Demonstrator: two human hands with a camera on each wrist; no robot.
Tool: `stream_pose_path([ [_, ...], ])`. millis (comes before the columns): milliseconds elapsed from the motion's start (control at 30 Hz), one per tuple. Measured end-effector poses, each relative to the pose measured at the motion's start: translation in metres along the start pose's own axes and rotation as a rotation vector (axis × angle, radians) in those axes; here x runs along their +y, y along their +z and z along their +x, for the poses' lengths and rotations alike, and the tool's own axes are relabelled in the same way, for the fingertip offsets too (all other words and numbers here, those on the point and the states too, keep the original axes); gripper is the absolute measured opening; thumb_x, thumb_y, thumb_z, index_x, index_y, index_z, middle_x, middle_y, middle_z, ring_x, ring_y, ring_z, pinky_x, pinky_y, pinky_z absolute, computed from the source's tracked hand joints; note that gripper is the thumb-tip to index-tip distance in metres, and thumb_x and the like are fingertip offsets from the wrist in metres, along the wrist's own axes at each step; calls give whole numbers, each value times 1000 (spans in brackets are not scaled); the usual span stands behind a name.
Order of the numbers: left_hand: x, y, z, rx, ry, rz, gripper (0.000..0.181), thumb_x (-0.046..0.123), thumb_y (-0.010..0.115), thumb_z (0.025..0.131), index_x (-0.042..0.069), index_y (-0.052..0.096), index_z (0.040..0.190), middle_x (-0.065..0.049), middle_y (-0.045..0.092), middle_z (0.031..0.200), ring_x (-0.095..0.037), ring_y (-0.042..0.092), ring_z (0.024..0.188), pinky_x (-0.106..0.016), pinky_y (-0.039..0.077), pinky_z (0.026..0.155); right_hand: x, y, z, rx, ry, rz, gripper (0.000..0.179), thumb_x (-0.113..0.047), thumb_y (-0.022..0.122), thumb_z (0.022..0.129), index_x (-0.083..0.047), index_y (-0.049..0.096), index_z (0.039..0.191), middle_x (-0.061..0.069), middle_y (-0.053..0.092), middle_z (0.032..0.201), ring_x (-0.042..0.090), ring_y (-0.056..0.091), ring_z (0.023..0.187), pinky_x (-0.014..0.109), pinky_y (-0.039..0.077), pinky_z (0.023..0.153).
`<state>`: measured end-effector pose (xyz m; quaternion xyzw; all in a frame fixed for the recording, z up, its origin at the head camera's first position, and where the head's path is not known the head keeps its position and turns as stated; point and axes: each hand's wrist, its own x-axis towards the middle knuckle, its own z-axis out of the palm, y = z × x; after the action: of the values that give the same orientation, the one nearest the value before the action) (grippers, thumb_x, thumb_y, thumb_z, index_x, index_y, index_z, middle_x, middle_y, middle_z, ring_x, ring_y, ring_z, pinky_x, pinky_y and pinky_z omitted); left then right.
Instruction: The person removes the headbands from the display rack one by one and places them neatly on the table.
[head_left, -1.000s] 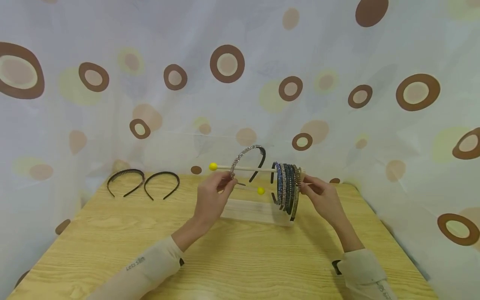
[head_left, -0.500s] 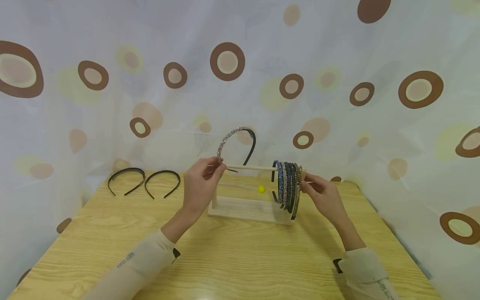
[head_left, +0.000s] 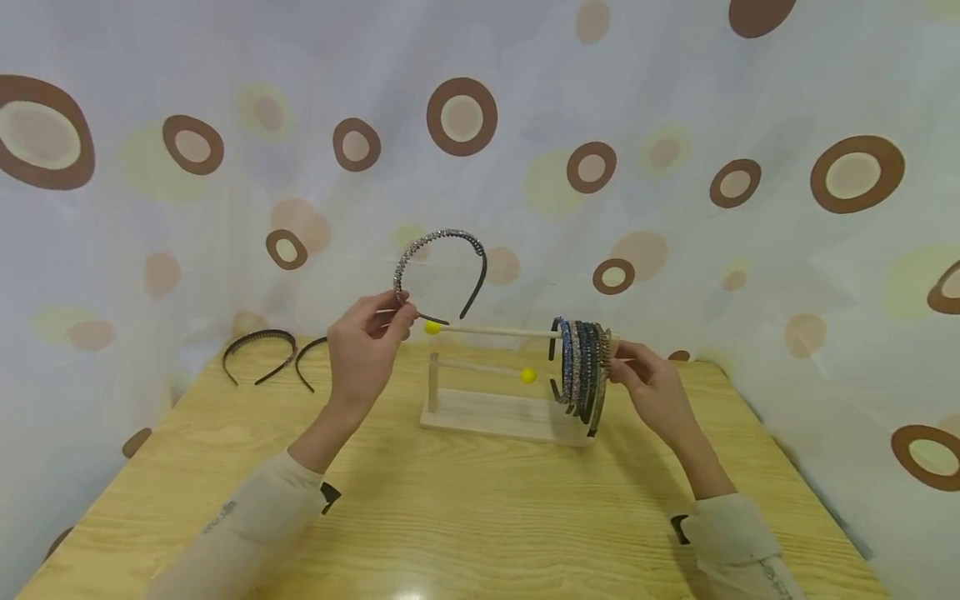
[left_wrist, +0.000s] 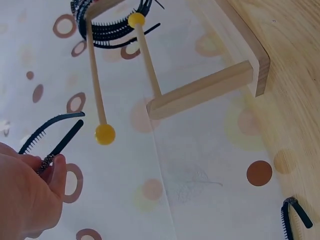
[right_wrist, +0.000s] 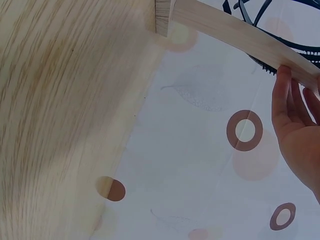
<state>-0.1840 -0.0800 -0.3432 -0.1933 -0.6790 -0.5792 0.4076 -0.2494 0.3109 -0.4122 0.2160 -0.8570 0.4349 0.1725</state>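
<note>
My left hand (head_left: 363, 350) pinches one end of a glittery rhinestone headband (head_left: 442, 234) between thumb and fingers. The headband is held up beyond the yellow ball (head_left: 432, 327) on the left end of the rack's upper rod (head_left: 502, 332); in the left wrist view its toothed inner side and two black tips (left_wrist: 67, 136) show beside that ball. At the other end, my right hand (head_left: 656, 392) grips the upright of the wooden headband rack (head_left: 502, 417), and the right wrist view has its fingers against this upright (right_wrist: 235, 37). Several sparkly headbands (head_left: 579, 367) hang bunched beside it.
Two dark headbands stand at the table's back left, a toothed one (head_left: 258, 335) and a thinner one (head_left: 303, 368) partly behind my left hand. A shorter rod with a yellow ball (head_left: 528, 376) runs below the upper one. A patterned curtain (head_left: 510, 192) closes off the back.
My left hand has moved left and up, drawing the rhinestone headband along the upper rod and off past its yellow ball. The right hand keeps its grip on the rack.
</note>
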Motion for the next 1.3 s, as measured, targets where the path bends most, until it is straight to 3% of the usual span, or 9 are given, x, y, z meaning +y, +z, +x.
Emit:
stream_pose_path([
  [167, -13, -24, -3, -1, -70, 30, 21, -4, 72, 93, -10, 71, 114, -23, 70, 106, -35, 73, 88, -26, 58, 77, 8, 0, 0, 1, -36, 14, 30, -13, 55, 107, 0, 58, 134, 15, 65, 114, 25, 67, 92, 20, 53, 78],
  [300, -37, -54, -11, 4, -136, 94, 25, 6, 73, 96, -5, 72, 118, -18, 72, 108, -18, 74, 86, -21, 57, 75, 8, 2, -1, 2, -32, 8, 29, -12, 53, 108, 2, 56, 134, 16, 62, 117, 17, 65, 92, 19, 52, 77],
  [367, -43, -73, -17, 4, -192, 147, 27, 14, 73, 97, -2, 73, 120, -15, 74, 106, -10, 73, 83, -18, 56, 70, 8, 3, 0, 2, -23, 12, 29, -11, 52, 108, 2, 55, 133, 16, 62, 118, 16, 65, 91, 19, 52, 77],
  [467, -44, -103, -27, -14, -318, 270, 32, 23, 73, 98, 0, 73, 120, -15, 74, 105, -12, 74, 83, -17, 55, 65, 7, 5, 2, -5, -14, 30, 28, -12, 52, 108, 2, 55, 133, 16, 61, 119, 16, 64, 93, 19, 52, 77],
  [667, -38, -165, -46, -165, -501, 566, 40, 31, 69, 100, -2, 73, 120, -18, 74, 105, -27, 75, 85, -20, 55, 63, 7, 8, 7, -17, -17, 32, 29, -11, 52, 108, 1, 55, 134, 16, 60, 121, 13, 63, 94, 19, 52, 78],
  [767, -38, -192, -54, -231, -557, 617, 44, 35, 67, 100, -1, 71, 125, -16, 75, 100, -22, 75, 79, -33, 54, 73, 7, 6, 8, -14, -15, 19, 30, -10, 52, 108, 1, 54, 136, 16, 60, 121, 16, 63, 94, 18, 52, 77],
  [900, -46, -218, -56, -281, -563, 719, 48, 43, 67, 99, 2, 73, 123, -8, 77, 89, -16, 74, 74, -44, 52, 74, 10, 2, 9, -21, -3, 13, 31, -10, 52, 108, 1, 53, 137, 17, 60, 123, 21, 64, 94, 18, 52, 76],
  [1133, -73, -243, -44, -358, -655, 692, 51, 41, 68, 99, -3, 71, 124, -16, 75, 102, -24, 75, 83, -56, 53, 88, 13, -9, 8, -11, 25, -7, 33, -15, 50, 109, 1, 53, 137, 16, 59, 121, 21, 64, 94, 19, 52, 75],
  [1300, -96, -263, -38, -402, -720, 640, 53, 36, 69, 100, -11, 66, 124, -28, 67, 118, -21, 75, 83, -40, 58, 82, 14, -10, 6, -13, 38, -14, 34, -18, 50, 110, 1, 53, 138, 16, 61, 119, 22, 65, 93, 20, 52, 75],
])
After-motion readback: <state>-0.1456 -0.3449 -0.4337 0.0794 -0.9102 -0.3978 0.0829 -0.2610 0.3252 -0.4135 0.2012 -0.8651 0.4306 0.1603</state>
